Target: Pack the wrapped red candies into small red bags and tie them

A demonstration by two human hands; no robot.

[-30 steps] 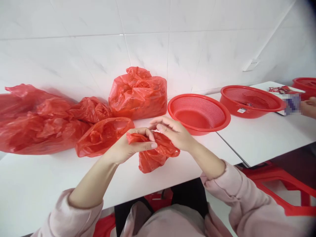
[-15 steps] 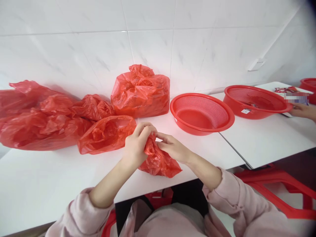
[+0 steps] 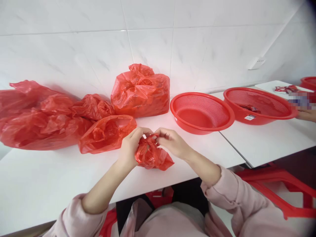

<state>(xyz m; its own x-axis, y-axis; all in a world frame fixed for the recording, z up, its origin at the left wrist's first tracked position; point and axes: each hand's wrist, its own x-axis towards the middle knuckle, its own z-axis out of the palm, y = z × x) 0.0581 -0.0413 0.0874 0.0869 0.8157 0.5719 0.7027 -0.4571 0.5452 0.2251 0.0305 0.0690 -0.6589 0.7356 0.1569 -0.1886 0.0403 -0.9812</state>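
Note:
Between my two hands is a crumpled red plastic bag (image 3: 155, 157), just above the front part of the white table. My left hand (image 3: 130, 144) is closed around its left side and top. With bent fingers, my right hand (image 3: 171, 142) pinches the bag's upper edge near my left fingertips. What the bag contains, if anything, cannot be made out. Just left of my left hand lies an open-mouthed red plastic bag (image 3: 106, 134). Behind it stands a full, bulging red bag (image 3: 142, 93) against the tiled wall.
Large red bags (image 3: 41, 121) fill the table's left side. A red perforated basin (image 3: 202, 113) stands right of centre, beside another basin (image 3: 259, 105) with small packets inside. Another person's hand (image 3: 307, 115) is at the far right. A red stool (image 3: 278, 184) stands below the table.
The held bag has been drawn up and to the left, more bunched between my hands. The farther basin has shifted slightly right and nearer, beside the other person's hand.

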